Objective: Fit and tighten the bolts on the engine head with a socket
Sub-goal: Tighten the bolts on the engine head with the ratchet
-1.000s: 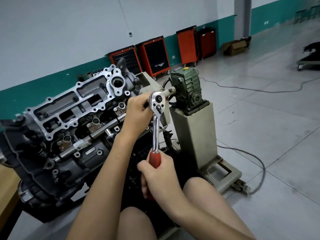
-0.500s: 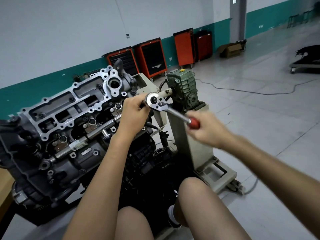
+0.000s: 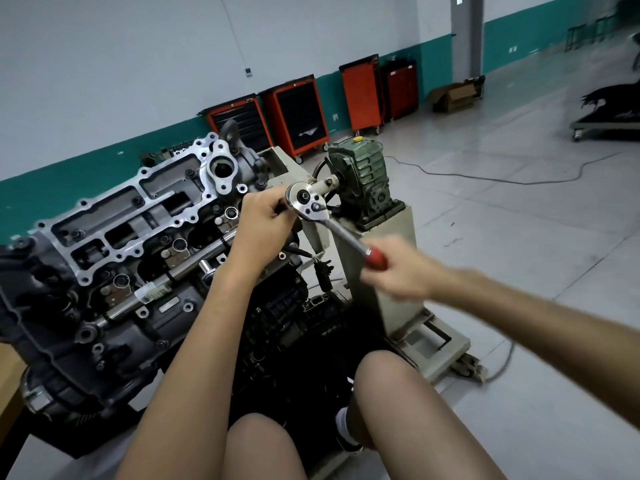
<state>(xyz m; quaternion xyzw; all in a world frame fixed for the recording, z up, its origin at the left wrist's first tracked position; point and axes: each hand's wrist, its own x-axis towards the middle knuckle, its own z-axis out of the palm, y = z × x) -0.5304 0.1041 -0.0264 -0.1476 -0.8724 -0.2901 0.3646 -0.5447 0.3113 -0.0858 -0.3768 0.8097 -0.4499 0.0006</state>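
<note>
The floor (image 3: 526,258) is pale grey, in large squares, with a thin cable (image 3: 485,177) snaking across it. Behind, a white wall (image 3: 138,64) ends in a teal band (image 3: 69,174), and red tool carts (image 3: 299,116) stand along it beside an open cardboard box (image 3: 450,97). A low dolly (image 3: 609,125) with something dark on it sits far right. A wooden worktop (image 3: 8,372) edge shows at lower left.

The engine head (image 3: 138,220) sits tilted on a beige stand (image 3: 394,226), left of a green gearbox (image 3: 360,181) that tops the stand's pillar. The ratchet (image 3: 306,201) has its round head at the engine head's near end, its shaft slanting down to the right. The left grip (image 3: 266,226) is clenched at the ratchet's head, and its fingers hide the socket and the bolt. The right grip (image 3: 398,273), blurred, is wrapped round the ratchet's red handle.
</note>
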